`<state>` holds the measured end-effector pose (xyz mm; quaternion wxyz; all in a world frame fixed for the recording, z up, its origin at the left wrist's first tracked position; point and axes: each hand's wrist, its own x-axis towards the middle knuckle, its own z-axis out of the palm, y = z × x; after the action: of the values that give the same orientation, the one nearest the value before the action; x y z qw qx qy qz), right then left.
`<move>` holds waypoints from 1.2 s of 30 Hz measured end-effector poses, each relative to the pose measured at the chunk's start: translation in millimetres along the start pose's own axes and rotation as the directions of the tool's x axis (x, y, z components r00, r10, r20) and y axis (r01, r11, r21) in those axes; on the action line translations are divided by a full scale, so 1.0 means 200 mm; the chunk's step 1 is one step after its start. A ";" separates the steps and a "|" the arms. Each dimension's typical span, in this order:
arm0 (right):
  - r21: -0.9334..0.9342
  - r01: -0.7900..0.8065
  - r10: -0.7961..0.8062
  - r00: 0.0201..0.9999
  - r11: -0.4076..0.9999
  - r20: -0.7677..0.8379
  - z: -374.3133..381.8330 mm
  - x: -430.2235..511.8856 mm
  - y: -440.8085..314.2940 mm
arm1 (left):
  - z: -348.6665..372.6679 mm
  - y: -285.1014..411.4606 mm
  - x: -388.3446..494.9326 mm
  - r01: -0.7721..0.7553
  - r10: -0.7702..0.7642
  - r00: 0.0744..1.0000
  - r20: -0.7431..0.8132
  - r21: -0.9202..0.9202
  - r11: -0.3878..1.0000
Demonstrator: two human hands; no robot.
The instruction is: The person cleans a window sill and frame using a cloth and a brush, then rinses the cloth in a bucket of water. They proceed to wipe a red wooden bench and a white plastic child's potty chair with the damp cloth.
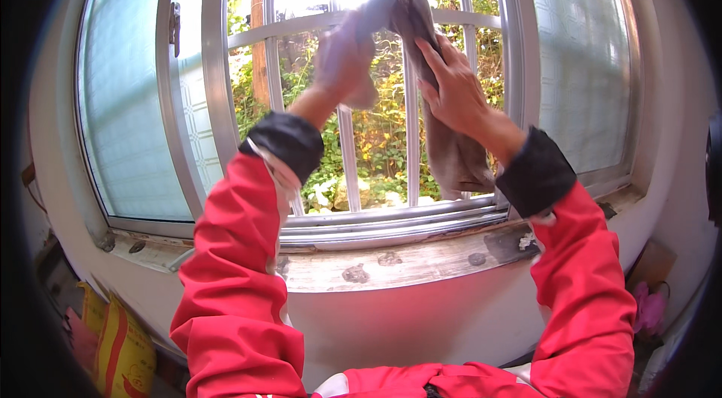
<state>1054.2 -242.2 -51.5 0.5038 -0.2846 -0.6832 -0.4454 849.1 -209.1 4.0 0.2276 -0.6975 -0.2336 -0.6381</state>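
A damp-looking grey-brown cloth [414,20] is looped up to a peak in front of the barred window opening. One end of it runs down into my left hand [345,62], which is blurred and closed around it. Along the other length lies my right hand [454,85], its fingers and thumb pressed on the cloth, with the tail hanging below almost to the window track. Behind the cloth stand white metal window bars [410,133] and a horizontal crossbar [293,26]. Whether the cloth wraps around a bar at its peak is hard to tell in the glare.
Frosted sliding panes stand left [127,93] and right [581,71]. A latch [175,29] sits on the left frame. Below runs a worn, stained sill [395,268]. Yellow bags [124,347] are at lower left, a pink item [650,308] at lower right.
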 end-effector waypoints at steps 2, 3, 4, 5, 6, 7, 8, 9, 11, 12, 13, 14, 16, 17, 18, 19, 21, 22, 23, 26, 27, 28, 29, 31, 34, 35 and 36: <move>-0.034 0.017 -0.018 1.000 0.999 -0.018 0.11 0.05 0.09 | -0.03 -0.04 0.06 -0.013 0.007 0.999 0.038 0.168 0.986; -0.092 0.017 -0.015 1.000 0.996 0.024 0.15 0.04 0.08 | -0.06 -0.10 0.03 -0.056 0.038 0.997 0.074 0.256 0.965; -0.153 0.023 -0.012 0.997 0.988 0.072 0.17 0.00 0.06 | -0.10 -0.15 0.00 -0.097 0.064 0.992 0.110 0.334 0.938; -0.218 0.032 -0.006 0.993 0.975 0.120 0.19 -0.04 0.03 | -0.14 -0.20 -0.06 -0.104 0.056 0.986 0.156 0.319 0.942; -0.314 0.097 -0.057 0.990 0.944 0.131 0.21 -0.13 0.00 | -0.20 -0.21 -0.15 -0.104 0.041 0.977 0.208 0.299 0.948; -0.267 0.166 -0.132 0.981 0.949 0.140 0.27 -0.22 -0.07 | -0.30 -0.22 -0.26 -0.104 0.020 0.963 0.267 0.303 0.947; -0.171 0.199 -0.159 0.962 0.965 0.224 0.28 -0.29 -0.10 | -0.36 -0.21 -0.35 -0.050 -0.093 0.913 0.396 0.335 0.941; -0.064 0.223 -0.195 0.936 0.973 0.292 0.29 -0.32 -0.12 | -0.44 -0.20 -0.43 -0.007 -0.205 0.836 0.509 0.384 0.923; 0.043 0.186 -0.190 0.978 0.982 0.088 0.31 -0.23 -0.14 | -0.54 -0.29 -0.59 -0.223 0.148 0.927 0.345 0.186 0.957; 0.082 0.168 -0.167 0.986 0.982 -0.019 0.32 -0.11 -0.14 | -0.58 -0.28 -0.60 -0.055 -0.013 0.944 0.331 0.196 0.979; 0.120 0.156 -0.140 0.982 0.981 -0.126 0.32 0.03 -0.14 | -0.60 -0.28 -0.57 -0.019 -0.029 0.970 0.241 0.195 0.981; 0.126 0.173 -0.134 0.954 0.977 -0.267 0.36 0.20 -0.12 | -0.62 -0.28 -0.52 0.018 -0.049 0.987 0.152 0.200 0.980; 0.109 0.145 -0.098 0.932 0.983 -0.350 0.42 0.39 -0.11 | -0.61 -0.25 -0.41 0.112 -0.113 0.994 0.004 0.121 0.986; 0.116 0.092 -0.052 0.951 0.989 -0.306 0.49 0.40 -0.11 | -0.61 -0.28 -0.38 0.147 -0.147 0.989 0.007 -0.008 0.989; 0.130 0.033 0.000 0.968 0.991 -0.249 0.54 0.40 -0.13 | -0.63 -0.32 -0.38 0.195 -0.194 0.981 0.021 -0.131 0.972; 0.179 0.032 0.004 0.981 0.983 -0.194 0.59 0.29 -0.21 | -0.68 -0.33 -0.43 0.264 -0.261 0.964 0.043 -0.228 0.937; 0.283 -0.011 0.024 0.999 0.959 -0.046 0.60 0.08 -0.35 | -0.87 -0.28 -0.57 0.485 -0.428 0.873 0.234 -0.321 0.813; 0.349 0.048 -0.083 0.993 0.936 0.086 0.56 -0.04 -0.35 | -0.92 -0.27 -0.63 0.533 -0.446 0.839 0.310 -0.312 0.786; 0.430 0.092 -0.197 0.958 0.898 0.208 0.54 -0.13 -0.35 | -0.94 -0.27 -0.71 0.582 -0.464 0.799 0.383 -0.297 0.757; 0.190 0.204 -0.246 0.941 0.960 0.232 0.42 0.00 -0.26 | -0.94 -0.16 -0.78 0.578 -0.439 0.815 0.378 -0.475 0.664; 0.126 0.266 -0.275 0.960 0.956 0.061 0.37 0.11 -0.23 | -0.93 -0.14 -0.78 0.548 -0.418 0.836 0.355 -0.503 0.668; 0.036 0.272 -0.271 0.961 0.962 -0.050 0.35 0.23 -0.24 | -0.94 -0.14 -0.76 0.539 -0.422 0.843 0.335 -0.529 0.656; -0.046 0.266 -0.270 0.949 0.963 -0.160 0.36 0.29 -0.28 | -0.96 -0.14 -0.74 0.532 -0.432 0.846 0.313 -0.549 0.645; 0.011 0.283 -0.283 0.958 0.959 0.040 0.49 0.13 -0.32 | -0.97 -0.15 -0.74 0.574 -0.471 0.817 0.333 -0.556 0.601; 0.249 0.279 -0.341 0.904 0.927 0.258 0.59 -0.11 -0.51 | -1.08 -0.22 -0.90 0.653 -0.511 0.757 0.407 -0.508 0.562; 0.290 0.200 -0.287 0.910 0.936 0.299 0.59 -0.12 -0.55 | -1.14 -0.24 -0.94 0.666 -0.533 0.746 0.399 -0.469 0.580; 0.299 0.086 -0.188 0.925 0.950 0.331 0.59 -0.10 -0.60 | -1.19 -0.25 -0.98 0.680 -0.554 0.733 0.394 -0.426 0.597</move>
<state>909.5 -188.0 -119.3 0.3741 -0.2378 -0.8372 -0.3204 617.0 -322.7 -171.4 -0.2440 -0.6726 -0.2940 -0.6337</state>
